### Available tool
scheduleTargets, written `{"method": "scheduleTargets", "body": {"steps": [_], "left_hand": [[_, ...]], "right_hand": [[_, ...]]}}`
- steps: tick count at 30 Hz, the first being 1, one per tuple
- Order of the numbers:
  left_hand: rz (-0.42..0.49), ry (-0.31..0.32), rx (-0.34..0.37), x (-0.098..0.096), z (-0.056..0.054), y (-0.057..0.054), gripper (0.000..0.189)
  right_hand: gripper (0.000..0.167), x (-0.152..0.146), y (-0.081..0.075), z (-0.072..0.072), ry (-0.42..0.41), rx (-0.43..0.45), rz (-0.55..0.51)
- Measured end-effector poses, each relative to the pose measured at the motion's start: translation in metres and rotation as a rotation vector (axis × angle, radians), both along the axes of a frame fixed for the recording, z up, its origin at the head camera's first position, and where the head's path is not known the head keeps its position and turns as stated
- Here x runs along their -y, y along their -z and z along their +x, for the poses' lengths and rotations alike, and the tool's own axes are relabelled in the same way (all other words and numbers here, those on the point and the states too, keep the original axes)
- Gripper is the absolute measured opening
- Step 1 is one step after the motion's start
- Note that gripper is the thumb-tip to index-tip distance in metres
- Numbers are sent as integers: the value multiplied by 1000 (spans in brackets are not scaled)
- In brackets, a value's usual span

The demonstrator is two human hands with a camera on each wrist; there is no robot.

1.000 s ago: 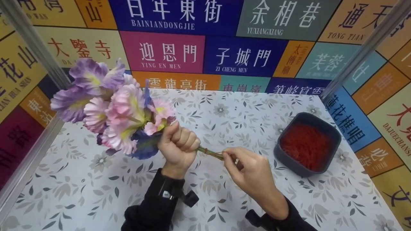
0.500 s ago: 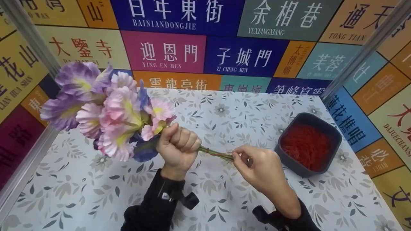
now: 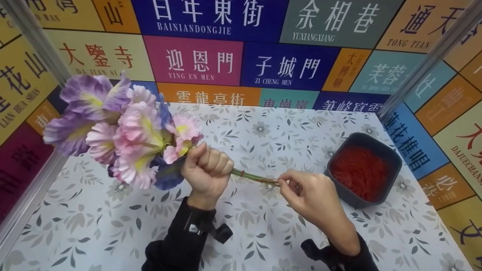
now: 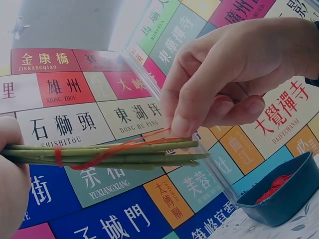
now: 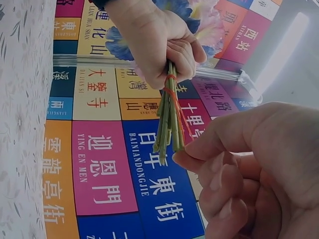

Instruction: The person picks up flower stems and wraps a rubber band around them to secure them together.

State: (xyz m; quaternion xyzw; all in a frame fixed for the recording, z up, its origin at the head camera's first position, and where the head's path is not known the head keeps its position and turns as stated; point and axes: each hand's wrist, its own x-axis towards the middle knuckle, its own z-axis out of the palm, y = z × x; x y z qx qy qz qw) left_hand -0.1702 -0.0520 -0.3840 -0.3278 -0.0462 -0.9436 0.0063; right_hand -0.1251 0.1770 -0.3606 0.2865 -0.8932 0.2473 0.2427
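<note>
My left hand (image 3: 208, 173) grips a bunch of artificial flowers (image 3: 141, 130) around its stems, the purple and pink blooms leaning to the left. Green stems (image 4: 124, 158) stick out past the fist. A red rubber band (image 4: 59, 156) circles them near the left hand, and its stretched strands run along the stems. Those strands end between the thumb and fingertip of my right hand (image 3: 314, 194), which pinches them by the cut stem ends. In the right wrist view the band (image 5: 172, 94) reaches down to the same pinch. The lower flower stems inside the fist are hidden.
A dark grey square tub (image 3: 363, 203) with a heap of red bands (image 3: 359, 171) stands to the right of my right hand. The table (image 3: 260, 226) has a leaf-patterned white cover. Colourful lettered wall panels (image 3: 196, 62) enclose it behind and at both sides.
My right hand has moved right along the stems, drawing the red rubber band out toward their ends. The blooms have shifted left, while my left hand stays nearly in place.
</note>
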Motion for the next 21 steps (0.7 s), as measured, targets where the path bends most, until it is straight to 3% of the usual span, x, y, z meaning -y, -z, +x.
{"method": "scheduleTargets", "body": {"steps": [7,15,21], "left_hand": [[17,10,-7,2,0,-2,52],[97,82,53,3,-1,-1,52],[131,93,55,5,0,-3,51]], "right_hand": [[12,-3,0,-2,-6,24,0],[12,-7,1,-7,-45,81,-19],[6,-10,4,-12,-123,216,-62]]}}
